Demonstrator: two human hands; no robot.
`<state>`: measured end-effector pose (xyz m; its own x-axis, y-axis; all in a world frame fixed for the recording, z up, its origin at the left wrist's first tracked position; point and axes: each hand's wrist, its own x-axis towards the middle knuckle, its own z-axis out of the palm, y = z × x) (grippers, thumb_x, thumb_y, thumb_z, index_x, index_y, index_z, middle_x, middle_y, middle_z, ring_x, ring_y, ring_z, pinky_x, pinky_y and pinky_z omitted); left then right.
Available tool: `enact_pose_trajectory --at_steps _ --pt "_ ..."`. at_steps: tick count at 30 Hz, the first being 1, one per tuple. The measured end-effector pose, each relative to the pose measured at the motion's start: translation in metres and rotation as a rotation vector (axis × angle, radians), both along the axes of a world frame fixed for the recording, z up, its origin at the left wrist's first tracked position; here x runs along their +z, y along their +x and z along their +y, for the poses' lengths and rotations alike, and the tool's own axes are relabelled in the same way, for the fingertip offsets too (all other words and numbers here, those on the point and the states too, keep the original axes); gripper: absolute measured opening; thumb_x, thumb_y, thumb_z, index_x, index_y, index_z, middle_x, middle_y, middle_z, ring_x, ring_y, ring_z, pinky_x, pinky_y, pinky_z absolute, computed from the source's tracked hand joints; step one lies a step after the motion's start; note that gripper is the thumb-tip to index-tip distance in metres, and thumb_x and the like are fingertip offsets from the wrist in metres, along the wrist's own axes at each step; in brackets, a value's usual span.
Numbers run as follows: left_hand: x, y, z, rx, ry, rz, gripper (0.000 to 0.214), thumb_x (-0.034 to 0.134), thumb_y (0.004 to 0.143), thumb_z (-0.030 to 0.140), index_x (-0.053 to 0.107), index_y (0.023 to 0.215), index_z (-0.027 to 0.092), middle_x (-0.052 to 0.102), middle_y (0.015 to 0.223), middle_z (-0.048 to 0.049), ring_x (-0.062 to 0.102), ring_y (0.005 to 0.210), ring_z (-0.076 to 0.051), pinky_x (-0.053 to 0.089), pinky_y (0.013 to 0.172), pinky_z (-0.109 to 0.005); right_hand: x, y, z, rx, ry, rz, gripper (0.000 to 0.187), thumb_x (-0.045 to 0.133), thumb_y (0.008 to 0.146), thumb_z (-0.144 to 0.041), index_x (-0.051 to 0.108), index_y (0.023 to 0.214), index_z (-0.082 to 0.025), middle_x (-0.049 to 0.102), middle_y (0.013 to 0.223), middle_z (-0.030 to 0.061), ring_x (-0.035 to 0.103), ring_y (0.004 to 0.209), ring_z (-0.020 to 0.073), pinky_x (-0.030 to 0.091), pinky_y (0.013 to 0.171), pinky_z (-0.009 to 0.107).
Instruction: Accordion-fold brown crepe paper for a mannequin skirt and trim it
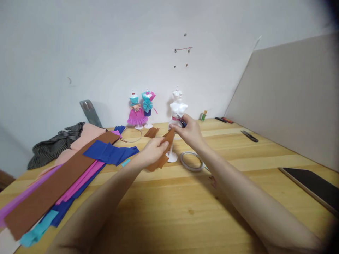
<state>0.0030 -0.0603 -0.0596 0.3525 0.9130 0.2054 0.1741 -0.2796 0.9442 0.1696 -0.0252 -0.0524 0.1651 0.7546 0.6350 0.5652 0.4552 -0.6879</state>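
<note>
My left hand (155, 151) is closed around a piece of brown crepe paper (158, 164), which is folded and sticks out above and below the fingers. My right hand (191, 131) grips small dark-handled scissors (181, 121), blades pointing up and left. Its fingertips also meet the upper corner of the paper. Just behind both hands stands a small white dress form (179, 108) with a pink band at its waist. Part of it is hidden by the right hand, and its round base (172, 157) shows below. Another brown paper piece (152, 132) lies behind my left hand.
Crepe paper strips (57, 181) cover the left side, beside a striped cloth (59, 141) and a bottle (90, 113). Two dressed forms (137, 114) stand by the wall. A wire ring (131, 141), tape roll (192, 169), glue stick (203, 115), dark snips (249, 136) and phone (312, 187) lie around.
</note>
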Motion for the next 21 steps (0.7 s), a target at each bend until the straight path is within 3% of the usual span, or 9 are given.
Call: enact_pose_trajectory --at_steps 5,9,13,21 --pt "0.013 -0.023 0.013 0.126 0.001 -0.07 0.009 0.064 0.076 0.023 0.07 0.078 0.017 0.069 0.073 -0.0047 0.062 0.076 -0.023 0.049 0.075 -0.032 0.003 -0.008 -0.008 0.07 -0.017 -0.045 0.03 0.063 0.068 -0.038 0.062 0.088 -0.016 0.061 0.077 0.0013 0.051 0.068 0.0155 0.039 0.066 0.027" --pt "0.04 -0.06 0.024 0.288 -0.011 -0.205 0.024 0.067 0.074 0.034 0.068 0.086 0.013 0.069 0.072 -0.0055 0.065 0.074 -0.025 0.052 0.071 -0.034 0.006 -0.008 -0.01 0.035 -0.041 -0.07 0.03 0.062 0.069 -0.036 0.063 0.093 -0.017 0.063 0.083 0.0026 0.054 0.072 0.0166 0.038 0.066 0.027" --pt "0.064 -0.089 0.023 0.442 0.106 -0.225 0.027 0.069 0.071 0.034 0.069 0.087 0.012 0.069 0.07 -0.0046 0.066 0.077 -0.025 0.052 0.069 -0.03 0.007 -0.004 -0.009 0.027 -0.07 -0.046 0.029 0.062 0.07 -0.034 0.064 0.093 -0.016 0.065 0.084 0.003 0.055 0.072 0.0169 0.037 0.065 0.027" --pt "0.073 -0.099 0.015 0.432 0.054 -0.204 0.024 0.069 0.072 0.031 0.069 0.086 0.011 0.069 0.07 -0.0057 0.067 0.076 -0.025 0.053 0.063 -0.028 0.007 -0.006 -0.01 0.075 -0.095 -0.044 0.028 0.061 0.07 -0.037 0.065 0.087 -0.015 0.064 0.077 0.0025 0.053 0.069 0.0163 0.037 0.065 0.027"
